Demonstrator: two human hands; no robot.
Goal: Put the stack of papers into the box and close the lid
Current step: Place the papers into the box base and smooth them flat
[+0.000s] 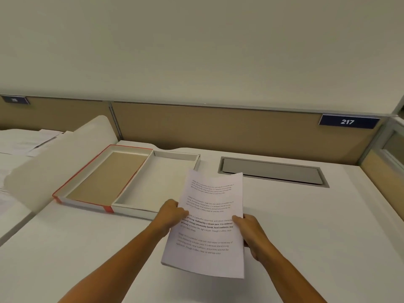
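So I'm at the white desk (306, 226), and the box (157, 180) sits open on it toward the back left, its white tray empty. The lid (105, 176) is flopped open to the left, joined along the tray's left wall, tan inside with an orange edge. Right of the box there's a grey cable hatch (271, 170) set into the desk, not in my way.

The stack of papers (209, 226) is up off the desk in both hands, just near-right of the tray, with its top corner already overlapping the tray's near-right corner from my view. It's printed side up and bowing a little at the far end.

My left hand (172, 215) is pinched onto the left edge, thumb on top, and my right hand (249, 232) is clamped the same way on the right edge, fingers underneath.

How I'd do this bit well: turn the stack a touch so its long edges run parallel to the tray walls, then carry it left and away until it's over the tray. I'd lower the far end in first, keeping the sheets pinched so they don't fan out. My guess is the fit is fairly snug, so a skewed drop would catch a corner on the wall. Once it's flat, let go and swing the lid over.
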